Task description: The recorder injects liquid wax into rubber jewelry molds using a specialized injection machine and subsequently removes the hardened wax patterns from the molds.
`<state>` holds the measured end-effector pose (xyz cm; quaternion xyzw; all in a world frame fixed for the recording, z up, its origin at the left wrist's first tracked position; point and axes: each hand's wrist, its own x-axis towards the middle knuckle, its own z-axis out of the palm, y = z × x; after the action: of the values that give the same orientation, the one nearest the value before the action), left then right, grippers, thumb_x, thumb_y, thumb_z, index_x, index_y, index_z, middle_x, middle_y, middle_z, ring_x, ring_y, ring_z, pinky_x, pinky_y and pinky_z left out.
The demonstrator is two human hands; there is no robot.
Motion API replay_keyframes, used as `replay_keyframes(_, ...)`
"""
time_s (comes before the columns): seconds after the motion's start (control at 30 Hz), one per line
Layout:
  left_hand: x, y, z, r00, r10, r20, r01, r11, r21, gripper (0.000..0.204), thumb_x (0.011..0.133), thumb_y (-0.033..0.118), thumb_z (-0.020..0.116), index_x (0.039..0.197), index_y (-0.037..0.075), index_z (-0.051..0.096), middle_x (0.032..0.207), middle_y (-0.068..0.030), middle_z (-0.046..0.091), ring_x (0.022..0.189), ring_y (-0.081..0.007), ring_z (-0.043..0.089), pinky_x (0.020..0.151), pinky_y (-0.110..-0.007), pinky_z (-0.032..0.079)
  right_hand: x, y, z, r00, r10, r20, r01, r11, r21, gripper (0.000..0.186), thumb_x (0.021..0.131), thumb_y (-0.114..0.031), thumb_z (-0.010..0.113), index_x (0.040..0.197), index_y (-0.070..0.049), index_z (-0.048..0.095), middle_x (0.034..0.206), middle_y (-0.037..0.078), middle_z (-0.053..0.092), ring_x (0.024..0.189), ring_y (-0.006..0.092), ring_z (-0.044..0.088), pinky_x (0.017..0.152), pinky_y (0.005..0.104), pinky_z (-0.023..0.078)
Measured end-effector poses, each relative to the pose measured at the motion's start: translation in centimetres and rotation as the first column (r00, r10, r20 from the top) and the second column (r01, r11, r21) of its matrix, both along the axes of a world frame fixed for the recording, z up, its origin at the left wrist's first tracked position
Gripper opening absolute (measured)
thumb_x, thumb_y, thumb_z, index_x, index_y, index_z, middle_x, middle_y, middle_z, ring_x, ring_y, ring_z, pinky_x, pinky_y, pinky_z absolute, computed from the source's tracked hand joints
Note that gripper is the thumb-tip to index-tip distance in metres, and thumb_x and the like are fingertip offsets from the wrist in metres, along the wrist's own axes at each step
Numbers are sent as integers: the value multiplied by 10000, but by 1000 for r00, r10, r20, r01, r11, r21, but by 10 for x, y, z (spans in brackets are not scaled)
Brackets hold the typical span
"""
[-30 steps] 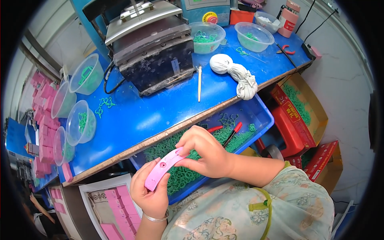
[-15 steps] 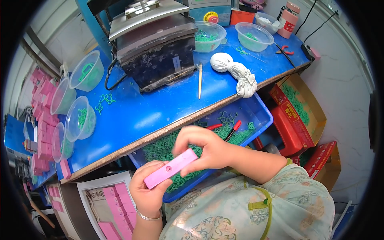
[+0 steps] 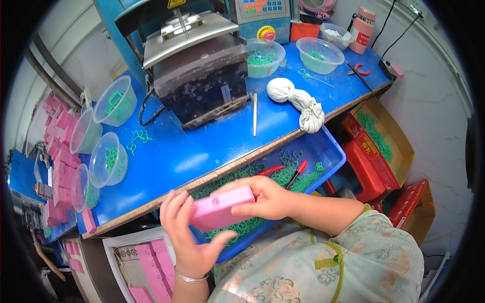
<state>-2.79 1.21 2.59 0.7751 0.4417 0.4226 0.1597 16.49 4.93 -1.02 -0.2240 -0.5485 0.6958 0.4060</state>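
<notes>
A pink rectangular block [image 3: 220,212] with a small round hole in its narrow side is gripped at its right end by my right hand [image 3: 270,198]. My thumb lies over the near side, and the fingers go behind it. At the block's left end my left hand [image 3: 189,242] is open, fingers raised and thumb stretched apart; whether the fingers touch it I cannot tell. Below both hands is a blue tray [image 3: 337,157] of small green outline-shaped pieces [image 3: 303,183]. Two red-capped markers [image 3: 299,170] lie on those pieces.
A blue table [image 3: 192,164] holds a dark machine [image 3: 202,96], clear plastic tubs [image 3: 108,171] of green pieces, a wooden stick [image 3: 255,116] and a tied white cloth bundle [image 3: 303,103]. Pink blocks are stacked in a white-rimmed box [image 3: 108,247] at lower left. Cartons [image 3: 404,146] stand right.
My left hand has let go of the block and spread its fingers. My right hand has taken hold of its right end, and the block is turned so a broad face shows.
</notes>
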Motion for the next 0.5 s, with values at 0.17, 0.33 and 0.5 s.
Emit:
replay_keyframes(0.17, 0, 9, -8, 867, 240, -438, -47, 913, 406, 1002, 541, 253, 828, 1324, 64, 232, 1259, -197, 338, 1192, -438, 337, 935, -499, 364, -9, 6, 34, 982, 104, 159, -121, 987, 103, 488, 847, -197, 608, 1252, 6, 426, 1194, 100, 523, 1085, 151, 496, 927, 304, 397)
replay_keyframes(0.33, -11, 3, -9, 772, -31, 635, 221, 950, -222, 944, 581, 200, 805, 1328, 18, 258, 1234, -124, 392, 942, -279, 538, 674, -363, 520, 4, 72, 88, 979, -174, -102, 143, 955, -261, 592, 897, -480, 411, 1237, 5, 406, 1092, 163, 559, 899, 216, 605, 714, 335, 512)
replay_keyframes(0.5, -15, -1, 12, 331, 14, 943, 530, 824, -198, 817, 743, 394, 675, 1315, -24, 268, 1280, -157, 374, 996, -284, 520, 750, -382, 472, 35, 120, 114, 966, -239, -97, 193, 919, -345, 464, 928, -380, 349, 1061, 21, 541, 872, 149, 638, 759, 195, 638, 578, 279, 496)
